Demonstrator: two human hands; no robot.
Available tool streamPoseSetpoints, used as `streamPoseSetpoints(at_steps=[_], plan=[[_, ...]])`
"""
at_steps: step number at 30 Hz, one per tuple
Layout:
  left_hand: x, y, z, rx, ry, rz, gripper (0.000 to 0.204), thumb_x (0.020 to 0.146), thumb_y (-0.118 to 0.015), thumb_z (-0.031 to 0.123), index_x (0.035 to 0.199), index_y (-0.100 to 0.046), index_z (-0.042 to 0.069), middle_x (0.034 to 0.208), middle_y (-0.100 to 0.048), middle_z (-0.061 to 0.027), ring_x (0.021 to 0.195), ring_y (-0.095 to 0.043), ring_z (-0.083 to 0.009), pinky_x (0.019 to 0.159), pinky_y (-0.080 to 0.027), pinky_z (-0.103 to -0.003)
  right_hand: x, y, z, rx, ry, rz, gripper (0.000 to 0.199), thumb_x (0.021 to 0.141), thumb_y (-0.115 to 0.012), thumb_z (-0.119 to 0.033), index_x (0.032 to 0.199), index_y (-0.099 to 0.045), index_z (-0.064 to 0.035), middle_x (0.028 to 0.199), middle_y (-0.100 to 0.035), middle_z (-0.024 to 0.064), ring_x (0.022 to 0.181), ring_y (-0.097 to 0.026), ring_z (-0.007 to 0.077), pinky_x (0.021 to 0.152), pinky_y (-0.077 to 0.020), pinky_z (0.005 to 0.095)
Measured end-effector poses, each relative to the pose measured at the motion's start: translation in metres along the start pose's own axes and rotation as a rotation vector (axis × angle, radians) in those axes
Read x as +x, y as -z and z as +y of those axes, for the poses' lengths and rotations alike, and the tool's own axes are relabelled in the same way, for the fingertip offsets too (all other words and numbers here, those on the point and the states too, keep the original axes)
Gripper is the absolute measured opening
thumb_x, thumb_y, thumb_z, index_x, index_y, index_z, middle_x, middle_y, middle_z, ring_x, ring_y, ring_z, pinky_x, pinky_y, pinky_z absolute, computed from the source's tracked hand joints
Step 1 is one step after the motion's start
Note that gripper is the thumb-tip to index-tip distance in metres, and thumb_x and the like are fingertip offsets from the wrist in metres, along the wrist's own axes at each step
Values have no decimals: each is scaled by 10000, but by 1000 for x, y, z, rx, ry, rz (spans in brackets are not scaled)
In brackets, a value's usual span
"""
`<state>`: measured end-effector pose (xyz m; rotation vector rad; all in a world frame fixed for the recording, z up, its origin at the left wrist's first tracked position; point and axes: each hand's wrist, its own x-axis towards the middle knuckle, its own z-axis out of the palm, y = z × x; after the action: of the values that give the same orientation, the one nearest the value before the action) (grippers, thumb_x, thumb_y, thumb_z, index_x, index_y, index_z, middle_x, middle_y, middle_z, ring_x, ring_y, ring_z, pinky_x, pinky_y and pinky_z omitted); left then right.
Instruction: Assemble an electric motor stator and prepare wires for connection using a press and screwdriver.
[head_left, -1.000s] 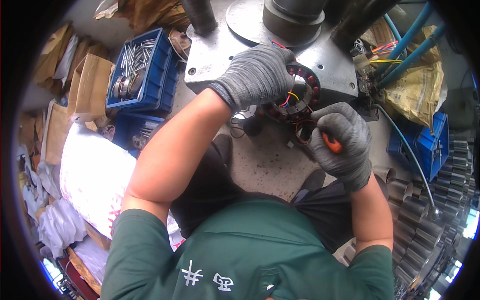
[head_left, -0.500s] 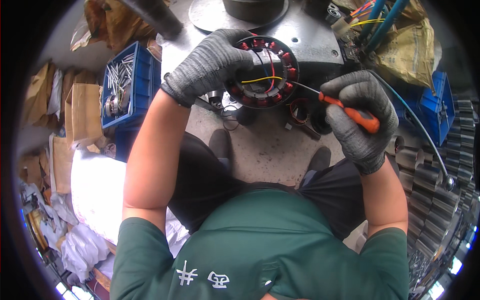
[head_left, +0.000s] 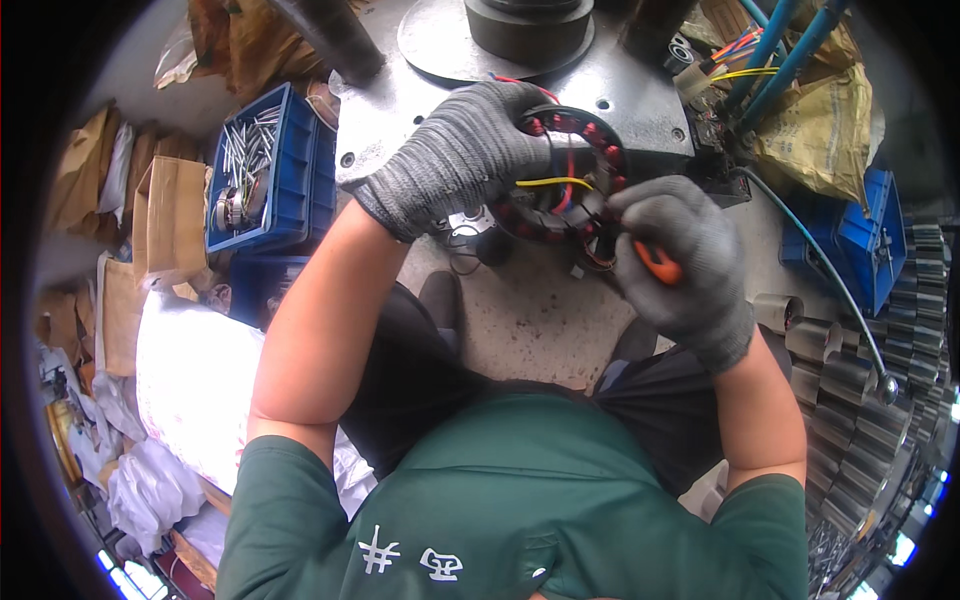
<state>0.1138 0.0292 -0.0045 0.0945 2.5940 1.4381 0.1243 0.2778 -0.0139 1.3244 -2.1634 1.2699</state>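
Stator ring (head_left: 565,185) with red windings, clamped at its far-left rim in gloved left hand (head_left: 455,160); right hand (head_left: 680,255) fisted on orange-handled screwdriver (head_left: 655,263), tip at near-right rim.

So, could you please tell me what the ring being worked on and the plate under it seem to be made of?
The ring looks like dark metal wound with reddish copper coils, with yellow and red insulated wires across it. The plate looks like bare grey steel or aluminium: dull sheen, drilled holes.
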Motion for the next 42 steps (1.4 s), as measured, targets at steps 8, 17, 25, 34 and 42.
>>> streamPoseSetpoints(at_steps=[8,17,25,34,42], plan=[[3,5,-6,255,-101,92,622,829,-835,448,1243,-679,10,955,-740,-152,878,-726,-182,747,-592,-330,0,5,2,65,-49,4,306,712,-720,89,967,-609,-40,982,-706,159,861,-722,273,741,-576,352],[-10,15,3,-163,57,59,534,792,-686,132,1303,-634,-12,916,-725,-136,714,-708,-162,614,-611,-292,-3,16,1,165,-61,49,324,739,-717,112,1013,-605,-21,1016,-708,170,886,-710,248,796,-583,357],[-6,11,-1,-23,7,83,601,766,-654,84,1356,-601,-14,863,-693,-82,646,-633,-119,598,-555,-271,-3,17,2,131,18,34,340,735,-713,124,1024,-607,-20,1028,-704,162,884,-710,240,787,-586,343],[-7,7,10,-200,71,41,533,803,-692,86,1322,-612,-3,922,-714,-113,591,-683,-128,487,-587,-250,-12,32,0,381,-62,95,355,763,-721,128,1068,-608,-15,1093,-690,209,963,-709,279,832,-592,387],[-6,12,5,-136,46,32,541,804,-731,112,1323,-620,8,927,-717,-125,655,-702,-152,543,-610,-278,-11,29,-4,318,-107,39,343,749,-711,135,1037,-602,-17,1080,-696,204,968,-707,274,845,-583,381]])
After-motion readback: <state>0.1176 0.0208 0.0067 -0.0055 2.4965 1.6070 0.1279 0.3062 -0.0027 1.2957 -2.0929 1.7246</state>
